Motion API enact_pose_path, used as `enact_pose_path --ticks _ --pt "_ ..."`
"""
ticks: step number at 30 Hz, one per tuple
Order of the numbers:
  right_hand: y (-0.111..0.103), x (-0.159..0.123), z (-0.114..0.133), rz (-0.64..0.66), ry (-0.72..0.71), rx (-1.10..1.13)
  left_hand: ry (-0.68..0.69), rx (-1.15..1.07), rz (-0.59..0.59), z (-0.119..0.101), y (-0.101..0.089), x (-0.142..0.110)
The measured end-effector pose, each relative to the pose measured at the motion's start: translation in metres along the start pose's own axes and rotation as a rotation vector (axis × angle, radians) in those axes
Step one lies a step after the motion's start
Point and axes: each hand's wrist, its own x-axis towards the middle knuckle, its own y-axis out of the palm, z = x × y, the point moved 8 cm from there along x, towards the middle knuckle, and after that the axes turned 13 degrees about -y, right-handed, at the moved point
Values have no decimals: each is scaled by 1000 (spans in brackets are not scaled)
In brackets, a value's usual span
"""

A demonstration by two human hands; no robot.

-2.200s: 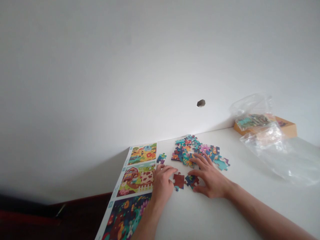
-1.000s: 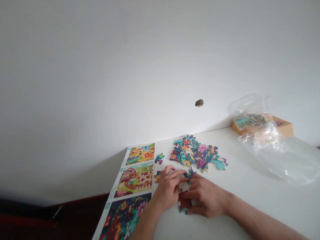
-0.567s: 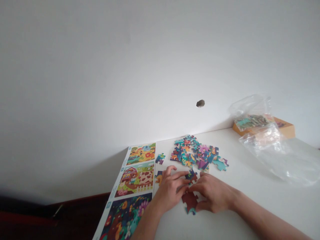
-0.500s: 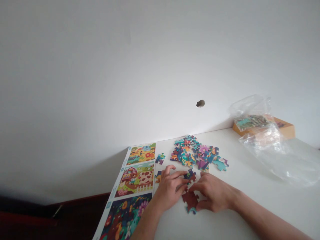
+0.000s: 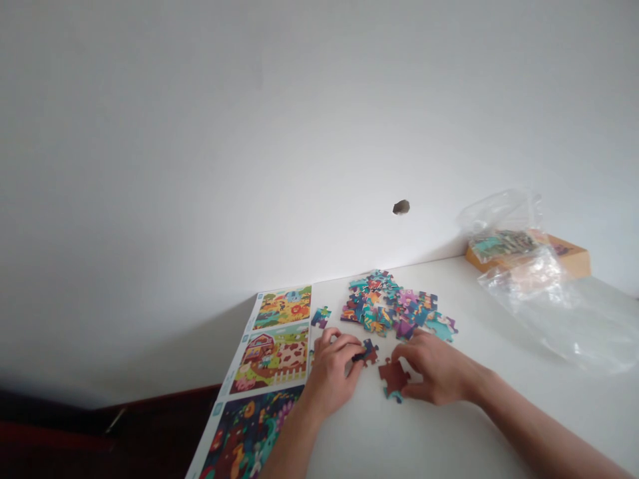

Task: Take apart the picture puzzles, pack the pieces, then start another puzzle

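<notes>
The grip of the left hand appears closed on a blue piece, though partly hidden; the right hand is open against a red piece on the tabletop. The pile could be scattered if knocked by a forward slip.

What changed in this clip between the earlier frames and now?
The left hand has drawn leftward, with the dark blue puzzle piece at its fingertips; the right hand has shifted right, its fingers against the red puzzle piece, so the two pieces now lie apart. The loose pile of pieces and picture sheet stayed put.
</notes>
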Motion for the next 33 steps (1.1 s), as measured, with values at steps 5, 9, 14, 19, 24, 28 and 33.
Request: enact_pose_path --ticks 5,9,14,19,24,28,33 --pt "-14 -5 -28 -104 100 -124 -50 105 -96 16 3 3" --pt "-23 -9 -50 -259 230 -244 -109 185 -149 29 8 5" --pt "-29 -15 -68 -424 406 -374 -114 238 -66 30 18 4" --pt "-25 -6 -52 -478 281 -343 -125 238 -70 26 14 2" --pt "-15 6 -23 -396 59 -276 -118 262 -107 22 10 3" --pt "-6 13 -9 -295 -49 -229 -123 264 -95 24 11 4" --pt "-3 16 -6 -262 -62 -201 -87 192 -96 16 4 2"
